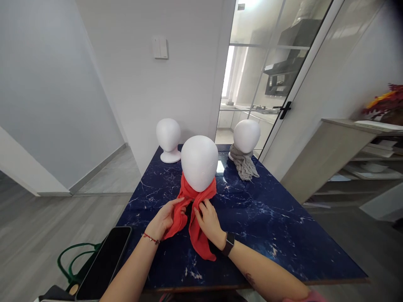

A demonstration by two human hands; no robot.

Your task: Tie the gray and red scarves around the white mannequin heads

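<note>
A white foam mannequin head [199, 161] stands near the middle of a dark blue marbled table [267, 226]. A red scarf [197, 222] is wrapped round its neck, with two tails hanging down onto the table. My left hand [164, 219] grips the left tail, fingers curled on the cloth. My right hand [209, 222], with a black watch on its wrist, pinches the right tail just below the neck.
Two more white foam heads stand at the far end: a bare foam head [168, 138] on the left, and a foam head [246, 136] wearing a grey scarf [244, 164] on the right. A black phone [105, 262] lies at the near left edge. Shelves [362, 159] stand to the right.
</note>
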